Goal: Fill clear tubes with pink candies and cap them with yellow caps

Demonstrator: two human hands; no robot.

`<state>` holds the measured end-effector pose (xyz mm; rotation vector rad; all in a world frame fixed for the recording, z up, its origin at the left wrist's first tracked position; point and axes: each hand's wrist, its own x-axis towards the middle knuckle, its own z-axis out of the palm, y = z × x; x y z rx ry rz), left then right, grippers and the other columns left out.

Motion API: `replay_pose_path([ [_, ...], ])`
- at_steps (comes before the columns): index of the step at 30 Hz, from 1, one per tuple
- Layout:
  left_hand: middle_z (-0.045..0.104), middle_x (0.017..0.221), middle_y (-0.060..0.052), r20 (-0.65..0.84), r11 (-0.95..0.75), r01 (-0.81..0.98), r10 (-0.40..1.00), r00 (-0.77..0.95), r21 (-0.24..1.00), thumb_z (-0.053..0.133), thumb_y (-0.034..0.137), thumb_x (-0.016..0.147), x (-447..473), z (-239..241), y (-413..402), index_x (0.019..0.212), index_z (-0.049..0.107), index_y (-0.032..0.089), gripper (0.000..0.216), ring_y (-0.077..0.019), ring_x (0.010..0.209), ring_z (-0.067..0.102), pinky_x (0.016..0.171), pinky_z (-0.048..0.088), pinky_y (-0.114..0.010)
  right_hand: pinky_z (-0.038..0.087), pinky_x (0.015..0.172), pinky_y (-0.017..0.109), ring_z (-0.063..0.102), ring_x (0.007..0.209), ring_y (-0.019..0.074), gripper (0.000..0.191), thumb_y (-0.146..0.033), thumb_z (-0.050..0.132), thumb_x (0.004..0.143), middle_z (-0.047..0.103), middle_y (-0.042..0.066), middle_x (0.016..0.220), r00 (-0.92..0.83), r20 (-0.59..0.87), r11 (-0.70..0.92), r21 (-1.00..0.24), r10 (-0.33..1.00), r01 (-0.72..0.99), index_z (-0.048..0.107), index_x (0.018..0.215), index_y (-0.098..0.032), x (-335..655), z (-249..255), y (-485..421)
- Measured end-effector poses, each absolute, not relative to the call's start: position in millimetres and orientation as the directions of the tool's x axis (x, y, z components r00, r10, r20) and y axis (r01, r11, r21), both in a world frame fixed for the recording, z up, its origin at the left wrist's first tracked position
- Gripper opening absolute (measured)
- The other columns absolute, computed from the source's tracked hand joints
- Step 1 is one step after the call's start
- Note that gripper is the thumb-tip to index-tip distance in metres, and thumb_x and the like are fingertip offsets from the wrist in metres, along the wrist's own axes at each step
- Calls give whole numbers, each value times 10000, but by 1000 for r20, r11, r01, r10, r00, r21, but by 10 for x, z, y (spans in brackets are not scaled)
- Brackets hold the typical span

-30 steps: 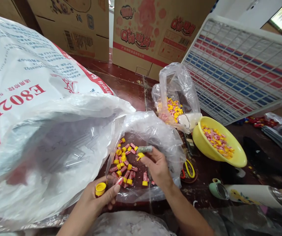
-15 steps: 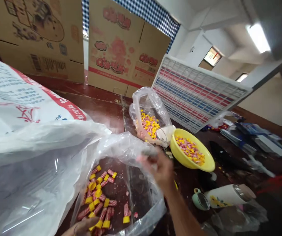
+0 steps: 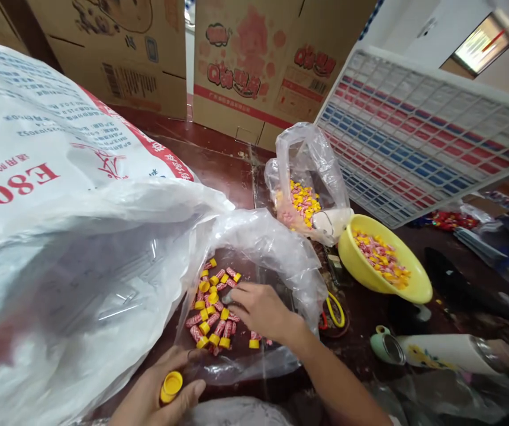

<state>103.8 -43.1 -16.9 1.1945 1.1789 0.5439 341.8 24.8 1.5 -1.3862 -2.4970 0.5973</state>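
Note:
My left hand (image 3: 159,387) is at the lower middle, its thumb and fingers closed around a yellow plastic cap (image 3: 171,384) with its hollow end facing up. My right hand (image 3: 261,310) reaches into the clear plastic bag (image 3: 267,236) spread on the table. Its fingers are bent together at the right side of a pile of pink-patterned tubes with yellow caps (image 3: 212,316). Something small and greyish shows at its fingertips, too unclear to name. One more capped tube (image 3: 254,339) lies apart, right of the pile.
A big white sack (image 3: 81,236) gapes on the left. Behind stand cardboard boxes (image 3: 254,71), a second clear bag of small pieces (image 3: 305,204) and a white wire rack (image 3: 414,148). Rightward are a yellow bowl (image 3: 347,254), scissors (image 3: 335,310) and a white flask (image 3: 441,352).
My right hand has come down and left from above the bag's right side to the pile. My left hand now shows a yellow cap in its grip. The view has shifted.

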Motion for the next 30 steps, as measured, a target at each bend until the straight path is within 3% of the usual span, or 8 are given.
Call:
replay_pose_path([
  [4,693,799,-35,-426,351,261,839,338,899,858,449,623,1015,-127,-400,907,798,283,335,-310,867,650,812,569,-355,502,789,307,677,898,229,242,-241,798,844,713,55,968,-461,-135,340,-503,877,794,630,1013,-198,3286,-300,241],
  [9,671,696,10,-548,552,78,784,292,830,788,565,707,1115,-80,-545,1014,656,236,469,-226,677,654,553,508,-264,512,761,284,674,832,193,83,-178,718,873,708,41,913,-392,-117,260,-576,912,775,643,910,-175,3432,-250,263],
  [11,647,652,26,-551,569,30,780,297,822,788,564,713,1161,-83,-567,955,626,222,449,-197,633,634,515,454,-234,530,766,275,686,840,176,74,-232,640,941,726,42,938,-358,-110,167,-736,927,656,663,962,-165,3450,-178,228],
  [14,675,692,6,-503,536,5,789,353,844,774,568,737,1201,-101,-526,918,644,199,431,-190,678,641,557,451,-230,546,805,277,704,876,169,209,-321,675,928,750,27,976,-316,-133,-55,-968,940,244,691,1070,-169,3396,-90,130],
  [19,695,720,-2,-429,459,38,794,430,888,766,542,775,1210,-76,-416,956,676,187,408,-148,634,558,591,441,-227,554,775,271,707,842,166,240,-372,758,868,744,5,928,-314,-168,-174,-985,935,8,723,1019,-189,3238,-4,-38],
  [24,661,730,5,-401,455,-30,813,422,890,737,531,812,1209,-60,-391,933,677,184,372,-166,675,595,623,466,-235,532,962,341,696,1034,214,294,-400,750,889,741,49,1107,-401,-47,19,-987,915,160,757,1122,-221,3176,98,-124],
  [28,717,886,-30,-391,444,-78,850,354,893,752,502,805,1209,-73,-377,922,703,188,339,-207,826,634,713,512,-258,414,1155,417,568,1310,287,768,-432,903,713,645,127,1365,-530,117,316,-899,840,302,604,1381,-202,3145,110,-180],
  [30,733,940,-42,-397,451,-108,858,327,886,757,511,798,1213,-58,-361,917,711,183,351,-217,872,639,786,527,-280,382,1188,446,511,1372,300,848,-416,911,702,609,156,1407,-556,177,428,-828,812,362,539,1428,-183,3128,74,-205],
])
